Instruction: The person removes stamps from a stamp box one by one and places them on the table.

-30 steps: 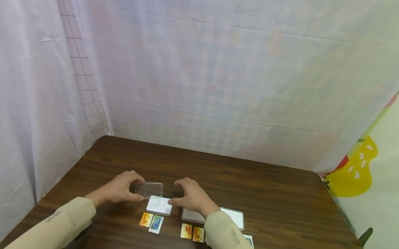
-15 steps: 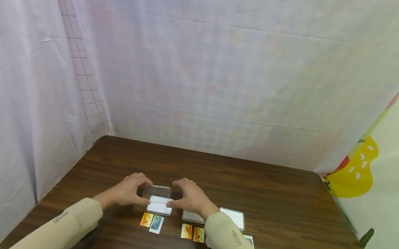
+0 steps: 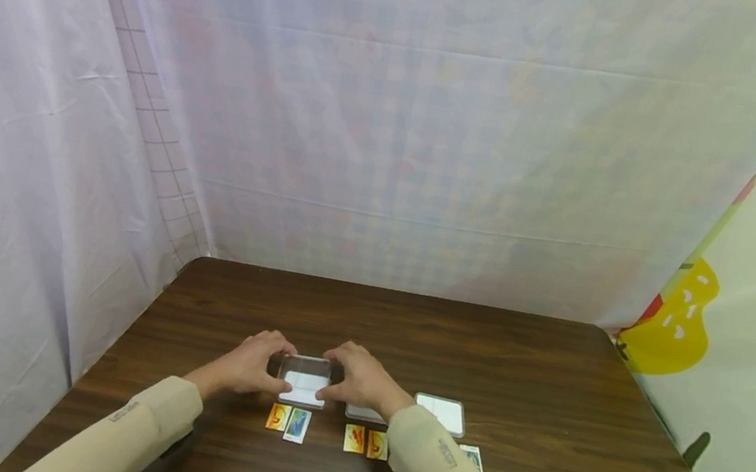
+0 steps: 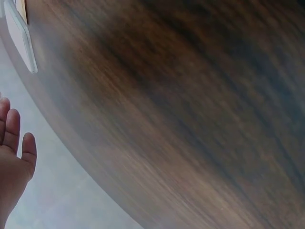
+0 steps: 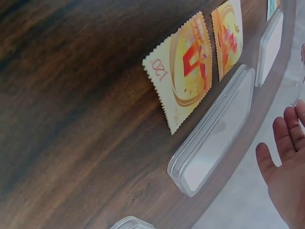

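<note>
A clear plastic lid (image 3: 305, 369) is held over a small case base (image 3: 301, 393) that has a white insert, near the front middle of the dark wooden table (image 3: 544, 382). The step in hand is judged to be the closing of the case: the lid is gripped at its left edge by the left hand (image 3: 249, 366) and at its right edge by the right hand (image 3: 360, 379), with fingers curled round it on both sides. What seems called for next is that the lid be squared with the base and pressed down evenly until seated; whether it is already seated cannot be told. The lid looks thin, transparent and round-cornered, so the white insert is seen through it. Two stamps (image 3: 288, 420) are laid just in front of the case, one orange and one blue-green. Two further orange stamps (image 5: 200, 67) are seen beside a second clear case (image 5: 214, 133), to the right of the first.
</note>
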The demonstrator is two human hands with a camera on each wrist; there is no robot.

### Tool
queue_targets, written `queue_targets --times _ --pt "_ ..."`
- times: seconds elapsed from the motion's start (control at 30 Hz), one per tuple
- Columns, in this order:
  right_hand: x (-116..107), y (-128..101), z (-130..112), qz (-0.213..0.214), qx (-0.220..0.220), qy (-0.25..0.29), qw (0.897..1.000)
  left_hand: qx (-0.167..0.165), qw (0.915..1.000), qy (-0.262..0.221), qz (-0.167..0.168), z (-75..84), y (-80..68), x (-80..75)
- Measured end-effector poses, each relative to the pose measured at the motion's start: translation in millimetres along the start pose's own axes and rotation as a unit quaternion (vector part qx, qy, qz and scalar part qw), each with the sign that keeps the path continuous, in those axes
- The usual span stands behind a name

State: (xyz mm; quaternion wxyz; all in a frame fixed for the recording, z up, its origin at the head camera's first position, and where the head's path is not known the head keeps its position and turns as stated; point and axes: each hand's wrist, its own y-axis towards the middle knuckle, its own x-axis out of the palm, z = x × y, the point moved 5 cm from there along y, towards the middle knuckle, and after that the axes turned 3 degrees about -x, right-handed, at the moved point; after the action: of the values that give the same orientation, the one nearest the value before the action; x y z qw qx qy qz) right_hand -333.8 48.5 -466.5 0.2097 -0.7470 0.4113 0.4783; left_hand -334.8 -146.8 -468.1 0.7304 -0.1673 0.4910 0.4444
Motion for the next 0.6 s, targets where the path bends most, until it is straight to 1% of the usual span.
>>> queue_targets --times 0.23,0.6 --pt "3.8 -0.9 0.1 -0.007 -0.01 -0.004 1.0 -0.004 0.9999 -0.005 -0.014 1.5 0.9 3.4" --pt "13.7 -2.4 3.1 -0.018 0.002 -0.025 1.0 0.006 0.9996 0.008 -0.025 -2.8 1.4 11.1"
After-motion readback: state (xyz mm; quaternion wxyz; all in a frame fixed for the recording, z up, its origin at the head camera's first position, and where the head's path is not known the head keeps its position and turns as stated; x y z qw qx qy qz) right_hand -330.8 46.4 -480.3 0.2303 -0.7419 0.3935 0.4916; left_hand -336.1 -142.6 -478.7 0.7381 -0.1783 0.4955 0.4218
